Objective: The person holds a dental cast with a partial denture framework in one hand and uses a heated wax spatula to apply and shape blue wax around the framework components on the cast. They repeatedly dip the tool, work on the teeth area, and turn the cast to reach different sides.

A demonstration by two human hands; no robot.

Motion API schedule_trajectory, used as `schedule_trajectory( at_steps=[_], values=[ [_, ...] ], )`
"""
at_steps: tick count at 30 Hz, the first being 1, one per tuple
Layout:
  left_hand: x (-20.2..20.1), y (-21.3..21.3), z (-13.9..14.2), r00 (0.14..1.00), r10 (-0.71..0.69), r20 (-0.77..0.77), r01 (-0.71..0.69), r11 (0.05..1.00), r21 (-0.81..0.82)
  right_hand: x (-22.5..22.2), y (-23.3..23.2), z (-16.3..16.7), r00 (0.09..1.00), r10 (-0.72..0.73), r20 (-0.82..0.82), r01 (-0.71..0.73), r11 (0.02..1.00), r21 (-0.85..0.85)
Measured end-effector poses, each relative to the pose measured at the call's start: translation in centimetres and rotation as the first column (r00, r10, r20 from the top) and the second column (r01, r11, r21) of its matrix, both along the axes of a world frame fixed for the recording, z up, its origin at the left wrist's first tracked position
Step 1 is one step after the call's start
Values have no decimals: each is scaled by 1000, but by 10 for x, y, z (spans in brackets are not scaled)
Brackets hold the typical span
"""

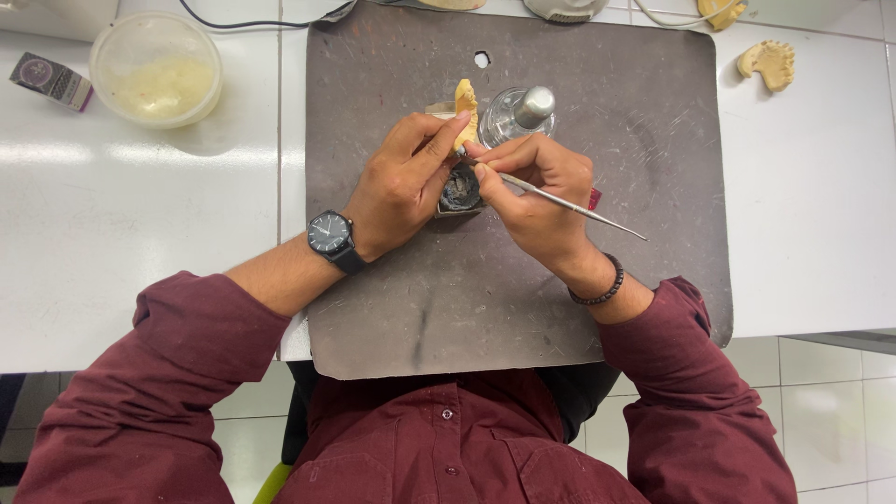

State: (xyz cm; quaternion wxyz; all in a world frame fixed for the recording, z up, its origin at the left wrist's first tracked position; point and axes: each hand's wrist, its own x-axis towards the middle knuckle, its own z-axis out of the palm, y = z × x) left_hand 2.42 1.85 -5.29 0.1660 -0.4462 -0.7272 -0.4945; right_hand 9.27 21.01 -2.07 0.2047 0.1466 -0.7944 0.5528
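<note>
Held object: a yellow dental cast (465,103), a plaster-like model with a lumpy, ridged outline, matte and pale ochre in colour.
Long axis of cast: it stands on edge, its long axis running from the near side toward the far edge of the grey mat (653,299); the upper end points to the far edge, the lower end is hidden behind the fingers.
Location of cast: above the middle of the far half of the mat, just beside a clear glass jar with a metal cap (523,112).
Left hand (401,187): fingers curled around the cast, thumb and forefinger pinching its lower part; a dark wristwatch (330,233) sits on the wrist.
Right hand (537,191): fingers pressed together in a pen-like pinch on a thin metal instrument (569,207).
Instrument axis: it lies obliquely, its free end pointing toward the right edge of the mat, its working tip aimed at the cast; the tip itself is too small to make out.
Under the hands: a small dark dish (460,191), partly covered.
Off the mat: a lidded plastic tub (156,67) near the far-left corner of the white worktop (140,215); a second yellow cast (768,63) near the far-right corner.
</note>
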Motion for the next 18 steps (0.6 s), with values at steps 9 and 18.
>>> schedule_trajectory(
  at_steps=[9, 18],
  values=[
    [0, -1, 2, 1000, 0, -27, 0, 1000, -1, 0, 0, -1, 1000, 3, 1, -3, 1000, -3],
    [0, -1, 2, 998, 12, -68, -13, 1000, -13, 0, 3, -2, 998, -36, 45, 36, 999, -19]
  ],
)
